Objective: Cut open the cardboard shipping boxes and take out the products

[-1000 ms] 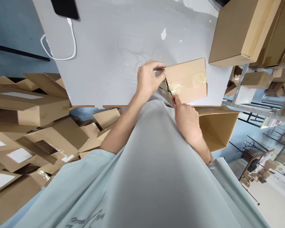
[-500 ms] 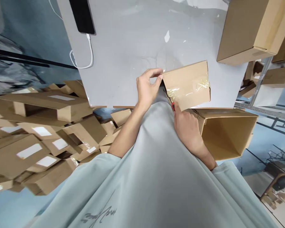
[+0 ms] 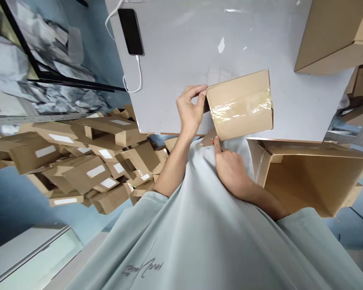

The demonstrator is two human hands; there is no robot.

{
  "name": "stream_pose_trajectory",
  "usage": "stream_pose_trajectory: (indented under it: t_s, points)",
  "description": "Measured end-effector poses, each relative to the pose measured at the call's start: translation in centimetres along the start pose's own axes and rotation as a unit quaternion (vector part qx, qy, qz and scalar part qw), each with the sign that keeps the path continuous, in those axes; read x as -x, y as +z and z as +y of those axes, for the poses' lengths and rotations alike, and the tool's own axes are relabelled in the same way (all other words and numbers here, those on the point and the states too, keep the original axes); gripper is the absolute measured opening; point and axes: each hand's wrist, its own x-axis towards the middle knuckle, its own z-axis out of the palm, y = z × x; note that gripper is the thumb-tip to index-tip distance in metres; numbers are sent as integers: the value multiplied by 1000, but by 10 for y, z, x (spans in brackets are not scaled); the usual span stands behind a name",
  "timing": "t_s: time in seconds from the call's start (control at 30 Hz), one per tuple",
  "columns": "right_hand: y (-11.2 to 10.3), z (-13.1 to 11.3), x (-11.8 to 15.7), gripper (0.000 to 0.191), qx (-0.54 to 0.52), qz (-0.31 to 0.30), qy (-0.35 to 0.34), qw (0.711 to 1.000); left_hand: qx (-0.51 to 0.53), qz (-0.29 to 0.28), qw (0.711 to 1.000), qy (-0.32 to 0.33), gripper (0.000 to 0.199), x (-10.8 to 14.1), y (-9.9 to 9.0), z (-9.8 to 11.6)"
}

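Note:
A small cardboard box point(image 3: 245, 114) with clear tape across its top face lies near the table's front edge, slightly turned. My left hand point(image 3: 192, 106) pinches its upper left corner between thumb and fingers. My right hand point(image 3: 231, 169) is below the box's lower left corner, closed with the index finger stretched forward. A bit of red shows at that fingertip, from what looks like a box cutter point(image 3: 213, 141); most of it is hidden by the hand. A brown flap point(image 3: 209, 137) shows at the box's left side, just beyond the fingertip.
A black phone point(image 3: 130, 32) with a white cable lies at the table's point(image 3: 169, 52) left. A larger carton point(image 3: 329, 36) stands at the right. Below the front edge, an open carton point(image 3: 302, 181) is to my right, and a heap of cardboard boxes point(image 3: 90, 169) lies to my left.
My right hand has moved down and slightly left, from the box's left edge to below its lower corner. A flap has come into sight there. My left hand keeps its pinch; the view has shifted.

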Motion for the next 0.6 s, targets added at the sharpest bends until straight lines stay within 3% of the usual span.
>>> stream_pose_trajectory:
  t_s: [0.1,0.13,0.23,0.3,0.33,0.4,0.47,0.6]
  points:
    - [-5,16,15,73,23,1,-9,1000,4,-4,1000,-1,57,-5,-1,-1]
    - [-7,26,18,70,11,26,-18,999,11,-5,1000,-6,56,-7,-2,-2]
    - [-11,72,15,61,-70,210,8,975,47,14,998,-33,56,-11,-5,-2]
    - [-12,111,1,60,-129,353,71,924,69,34,996,-49,56,-13,-5,1]
    - [-12,130,-7,61,-150,396,99,900,75,43,995,-52,55,-14,-4,3]
    - [-11,163,-25,62,-187,424,115,879,68,62,995,-40,53,-15,-4,11]
    - [-8,182,-37,61,-220,413,93,879,46,100,994,-3,50,-15,-3,25]
    - [5,184,-41,60,-276,398,67,873,34,144,985,91,35,-11,11,68]
